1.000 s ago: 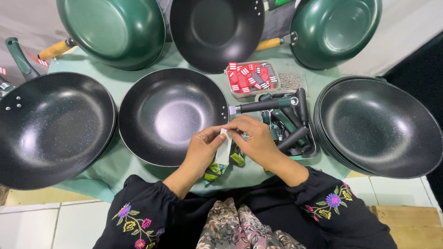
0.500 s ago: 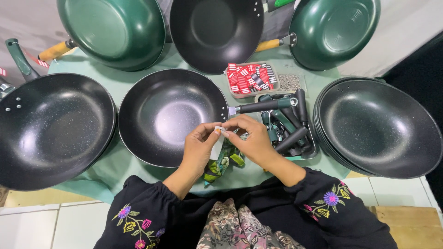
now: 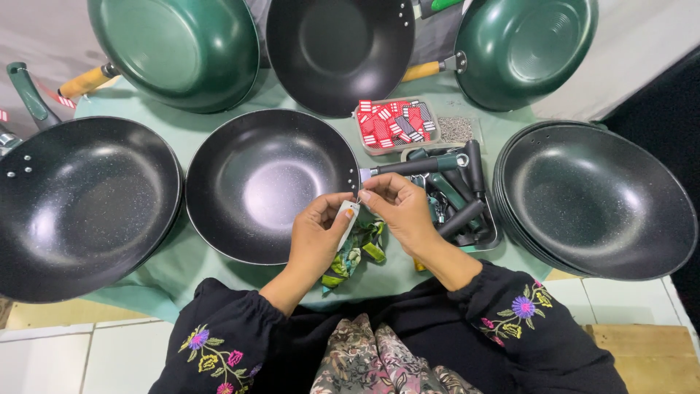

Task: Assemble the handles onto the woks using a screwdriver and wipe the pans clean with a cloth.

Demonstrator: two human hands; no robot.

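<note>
Your left hand [image 3: 315, 232] and right hand [image 3: 399, 210] pinch a small white tag [image 3: 347, 216], fingers closed on it, at the near rim of the middle black pan [image 3: 270, 182]. Risk: the tag slips or tears if you tug unevenly.

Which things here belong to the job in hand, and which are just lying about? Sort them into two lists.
In hand:
left hand
right hand
small white paper tag
black round non-stick wok with dark green handle

Lying about:
stack of black woks
tray of dark green handles
tray of red-and-white labels
green pans
</note>
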